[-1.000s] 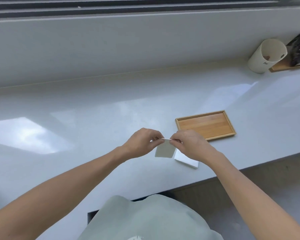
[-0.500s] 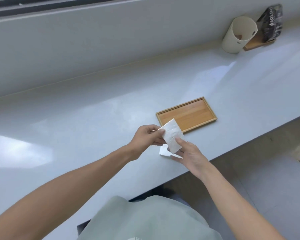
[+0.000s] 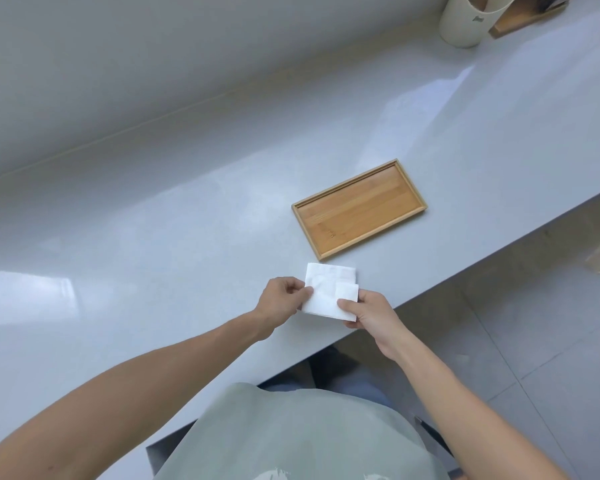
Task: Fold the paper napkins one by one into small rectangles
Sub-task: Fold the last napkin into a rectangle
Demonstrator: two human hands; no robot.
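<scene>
Paper napkin [image 3: 323,296], white, partly folded, held flat just above the near edge of the grey counter [image 3: 153,258]. My left hand [image 3: 282,299] pinches its left edge, thumb on top, other fingers curled under. My right hand [image 3: 368,311] grips the lower right corner, thumb lying across the top face, fingers beneath.

A smaller white square [image 3: 347,292] shows at the napkin's right side, just beyond my right thumb; cannot tell whether it is a folded napkin lying on the counter or a flap of the held one. Another white layer [image 3: 340,271] shows along the far side, under the held sheet.

Wooden tray [image 3: 359,207], rectangular with a raised rim, lies on the counter just beyond the napkins, not touching them. Cream cup [image 3: 465,20] at the far right corner, beside a wooden stand [image 3: 523,19], cut off by the frame. Tiled floor [image 3: 534,323] below the counter edge on the right.
</scene>
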